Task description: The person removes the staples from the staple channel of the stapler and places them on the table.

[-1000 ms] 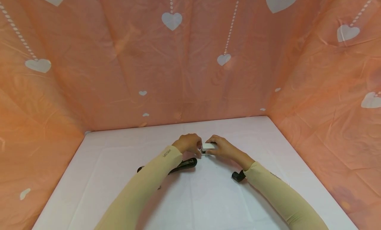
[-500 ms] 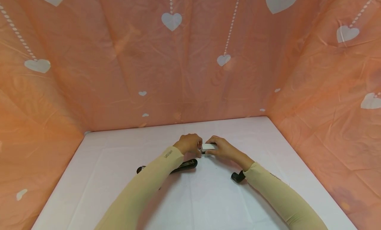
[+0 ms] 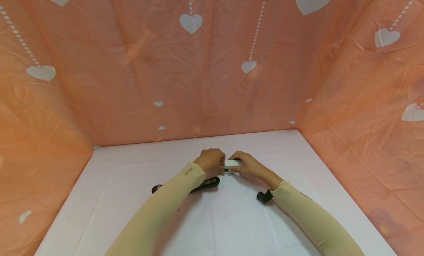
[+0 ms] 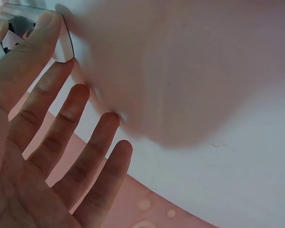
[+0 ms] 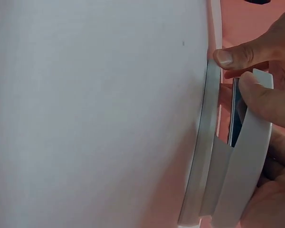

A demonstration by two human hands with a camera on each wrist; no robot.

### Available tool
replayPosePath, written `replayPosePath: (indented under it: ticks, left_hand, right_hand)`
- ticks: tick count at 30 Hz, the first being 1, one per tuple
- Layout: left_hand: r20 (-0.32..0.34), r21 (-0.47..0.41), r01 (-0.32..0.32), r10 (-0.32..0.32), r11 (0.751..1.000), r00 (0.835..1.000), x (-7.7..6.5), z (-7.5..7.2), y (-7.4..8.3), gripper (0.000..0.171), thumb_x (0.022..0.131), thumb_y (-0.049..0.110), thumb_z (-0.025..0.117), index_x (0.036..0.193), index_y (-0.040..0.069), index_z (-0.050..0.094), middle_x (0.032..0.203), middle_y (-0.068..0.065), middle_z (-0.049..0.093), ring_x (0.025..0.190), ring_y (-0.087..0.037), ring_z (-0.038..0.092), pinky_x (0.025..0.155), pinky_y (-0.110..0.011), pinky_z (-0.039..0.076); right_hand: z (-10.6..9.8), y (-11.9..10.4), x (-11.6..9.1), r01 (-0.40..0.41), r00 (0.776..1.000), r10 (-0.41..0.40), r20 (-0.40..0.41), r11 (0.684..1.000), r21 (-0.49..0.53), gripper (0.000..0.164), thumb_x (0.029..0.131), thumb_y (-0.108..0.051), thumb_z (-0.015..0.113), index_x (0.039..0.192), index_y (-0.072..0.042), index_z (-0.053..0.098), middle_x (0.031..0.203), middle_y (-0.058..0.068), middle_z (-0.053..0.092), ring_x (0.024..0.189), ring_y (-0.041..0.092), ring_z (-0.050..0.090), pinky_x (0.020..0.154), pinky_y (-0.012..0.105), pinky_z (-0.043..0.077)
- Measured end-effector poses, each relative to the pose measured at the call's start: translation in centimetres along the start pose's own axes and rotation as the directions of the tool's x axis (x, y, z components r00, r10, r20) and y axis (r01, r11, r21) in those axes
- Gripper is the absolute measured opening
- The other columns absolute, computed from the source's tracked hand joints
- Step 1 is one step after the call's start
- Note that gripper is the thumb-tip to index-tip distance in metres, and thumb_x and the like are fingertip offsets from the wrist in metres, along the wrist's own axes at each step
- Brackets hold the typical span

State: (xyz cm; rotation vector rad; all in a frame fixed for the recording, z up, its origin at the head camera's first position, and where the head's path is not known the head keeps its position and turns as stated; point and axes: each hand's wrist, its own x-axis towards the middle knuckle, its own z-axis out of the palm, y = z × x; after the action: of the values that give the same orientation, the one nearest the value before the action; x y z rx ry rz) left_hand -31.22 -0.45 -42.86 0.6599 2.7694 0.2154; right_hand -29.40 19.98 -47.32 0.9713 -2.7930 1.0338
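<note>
A white stapler is held between both hands near the middle of the table, its jaws spread apart. My right hand grips the stapler's upper arm, thumb on its side near the front. With the thumb and index finger of my left hand, I pinch the front end of its base. The other fingers of that hand stretch out loosely. Inside the upper arm a dark metallic strip shows. My right palm is partly hidden behind the stapler.
A long black object with a rounded end lies by the left forearm, which covers part of it. A small black device sits at the right wrist. White cloth covers the table; a pinkish-orange curtain with hearts encloses it.
The left thumb and fingers have drawn slightly closer on the stapler's front end. The right hand and the stapler stay nearly in place.
</note>
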Motion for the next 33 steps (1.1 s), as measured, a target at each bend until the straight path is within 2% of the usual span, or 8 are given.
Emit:
replayPosePath:
  ticks: [4, 9, 17, 23, 25, 29, 33]
  left_hand:
    - [0.005, -0.021, 0.011, -0.011, 1.000, 1.000, 0.1, 0.1, 0.0, 0.031, 0.084, 0.031, 0.095, 0.082, 0.019, 0.067, 0.085, 0.006, 0.065, 0.083, -0.015, 0.058, 0.090, -0.042, 0.048]
    - [0.008, -0.065, 0.021, -0.020, 0.998, 1.000, 0.0, 0.2, -0.1, 0.032, 0.084, 0.028, 0.096, 0.079, 0.018, 0.066, 0.084, 0.006, 0.065, 0.083, -0.016, 0.057, 0.094, -0.046, 0.047]
    - [0.000, -0.045, 0.022, -0.022, 0.999, 1.000, -0.1, 0.0, 0.1, 0.032, 0.084, 0.029, 0.096, 0.080, 0.018, 0.065, 0.087, 0.007, 0.063, 0.083, -0.013, 0.056, 0.086, -0.039, 0.046]
    - [0.012, -0.054, 0.016, -0.016, 0.998, 1.000, -0.2, -0.2, 0.3, 0.032, 0.085, 0.026, 0.095, 0.080, 0.017, 0.064, 0.082, 0.006, 0.062, 0.079, -0.013, 0.054, 0.088, -0.041, 0.045]
    - [0.015, -0.056, 0.020, -0.019, 0.998, 1.000, -0.2, -0.3, 0.3, 0.032, 0.085, 0.024, 0.095, 0.080, 0.017, 0.064, 0.080, 0.006, 0.062, 0.077, -0.014, 0.054, 0.088, -0.041, 0.044]
    - [0.018, -0.044, 0.020, -0.019, 0.999, 1.000, -0.4, -0.4, 0.3, 0.031, 0.086, 0.026, 0.094, 0.081, 0.017, 0.065, 0.080, 0.006, 0.061, 0.077, -0.013, 0.054, 0.086, -0.040, 0.044]
    - [0.020, -0.038, 0.019, -0.018, 0.999, 1.000, -0.4, -0.4, 0.3, 0.031, 0.086, 0.027, 0.094, 0.081, 0.017, 0.065, 0.081, 0.006, 0.061, 0.079, -0.013, 0.054, 0.086, -0.040, 0.046]
  right_hand:
    - [0.0, 0.0, 0.2, -0.003, 1.000, 0.003, 0.000, 1.000, 0.013, 0.028, 0.093, -0.011, 0.086, 0.117, -0.001, 0.074, 0.113, 0.009, 0.072, 0.107, 0.025, 0.069, 0.096, 0.042, 0.056]
    - [0.1, 0.0, 0.3, -0.043, 0.999, 0.042, 0.009, 0.998, 0.045, 0.029, 0.093, -0.009, 0.085, 0.118, 0.000, 0.074, 0.114, 0.010, 0.074, 0.107, 0.025, 0.069, 0.095, 0.040, 0.055]
    - [-0.1, 0.3, 0.3, -0.066, 0.998, 0.064, 0.020, 0.995, 0.077, 0.030, 0.093, -0.013, 0.086, 0.119, -0.001, 0.075, 0.114, 0.008, 0.075, 0.109, 0.025, 0.069, 0.097, 0.042, 0.055]
    - [-0.8, 0.6, -0.1, -0.141, 0.988, 0.152, -0.034, 0.964, 0.224, 0.036, 0.093, -0.012, 0.085, 0.125, 0.002, 0.074, 0.119, 0.013, 0.075, 0.100, 0.020, 0.065, 0.089, 0.035, 0.052]
    - [-1.0, 0.7, -0.3, -0.145, 0.986, 0.162, -0.047, 0.955, 0.259, 0.037, 0.094, -0.013, 0.085, 0.126, 0.002, 0.074, 0.121, 0.013, 0.075, 0.099, 0.020, 0.064, 0.089, 0.034, 0.051]
    - [-1.0, 0.9, -0.4, -0.118, 0.990, 0.134, -0.048, 0.960, 0.254, 0.039, 0.094, -0.016, 0.085, 0.127, 0.001, 0.074, 0.123, 0.012, 0.074, 0.102, 0.019, 0.063, 0.091, 0.033, 0.050]
    - [-1.1, 1.0, -0.7, -0.112, 0.989, 0.137, -0.063, 0.948, 0.300, 0.037, 0.094, -0.011, 0.084, 0.127, 0.002, 0.073, 0.123, 0.013, 0.073, 0.103, 0.020, 0.064, 0.090, 0.029, 0.051]
